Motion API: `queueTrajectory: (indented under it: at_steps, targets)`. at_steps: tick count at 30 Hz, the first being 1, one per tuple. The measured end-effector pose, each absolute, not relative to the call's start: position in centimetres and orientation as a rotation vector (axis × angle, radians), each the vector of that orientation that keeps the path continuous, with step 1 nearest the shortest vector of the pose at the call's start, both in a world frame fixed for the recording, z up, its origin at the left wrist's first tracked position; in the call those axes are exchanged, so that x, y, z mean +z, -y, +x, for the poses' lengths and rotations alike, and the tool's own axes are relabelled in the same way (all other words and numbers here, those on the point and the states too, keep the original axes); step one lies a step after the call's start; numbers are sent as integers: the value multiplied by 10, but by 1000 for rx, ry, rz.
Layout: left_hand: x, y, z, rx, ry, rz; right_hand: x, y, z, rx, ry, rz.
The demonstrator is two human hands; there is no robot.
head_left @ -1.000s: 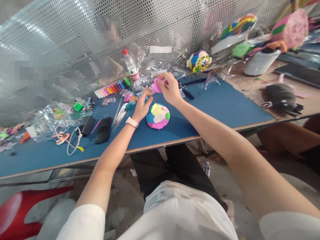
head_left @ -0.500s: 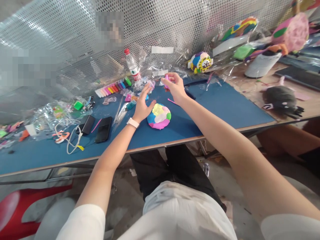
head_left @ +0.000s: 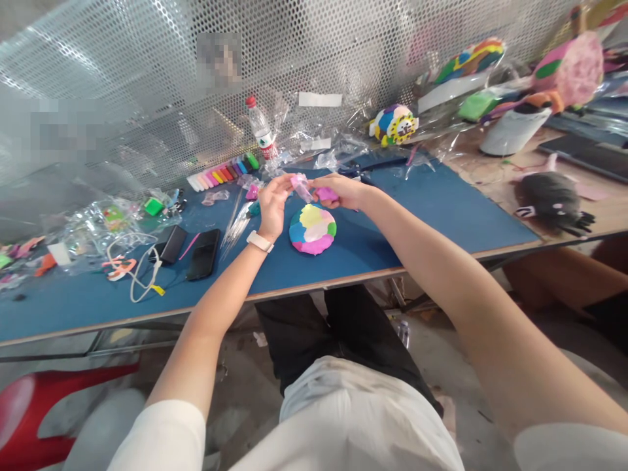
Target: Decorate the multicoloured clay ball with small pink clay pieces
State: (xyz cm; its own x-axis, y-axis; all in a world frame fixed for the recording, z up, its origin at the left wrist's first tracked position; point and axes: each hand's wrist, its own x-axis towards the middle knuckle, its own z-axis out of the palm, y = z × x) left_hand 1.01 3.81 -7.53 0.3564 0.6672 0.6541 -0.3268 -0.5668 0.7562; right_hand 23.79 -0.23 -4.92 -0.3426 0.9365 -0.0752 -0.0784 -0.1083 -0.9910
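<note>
A round, multicoloured clay dome (head_left: 312,228) lies on the blue table top (head_left: 432,203) in front of me. Just behind it both my hands meet. My left hand (head_left: 272,206), with a white watch at the wrist, pinches a clear plastic wrapper (head_left: 300,186) that holds pink clay. My right hand (head_left: 341,191) is closed on a lump of magenta clay (head_left: 326,193) beside that wrapper.
A row of coloured clay sticks (head_left: 223,174) and a water bottle (head_left: 260,133) stand at the back by the perforated metal screen. Two dark phones (head_left: 189,249), a white cable and loose wrappers lie to the left. Finished clay figures (head_left: 393,123) sit at the right.
Both hands have come back from the rear of the table towards the clay dome. The left hand, open before, now pinches the wrapper; the right hand still holds pink clay.
</note>
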Motion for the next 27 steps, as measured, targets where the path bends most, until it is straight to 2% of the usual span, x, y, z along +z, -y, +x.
queueTrajectory:
  at_steps: [5,10,13,18,27]
  targets:
    - [-75,-35,9,1230,-325,1623,-47,13,231,1630,1524,-815]
    - [-79,-32,15,1223,-436,1634,-44,22,223,1598,1803,-839]
    - [-83,-41,15,1274,-580,1575,-44,25,214,1315,1970,-871]
    - [-87,-49,11,1212,-724,1405,-48,24,202,480,2162,-1023]
    - [-72,-37,12,1162,-758,1196,-47,30,195,380,2350,-1131]
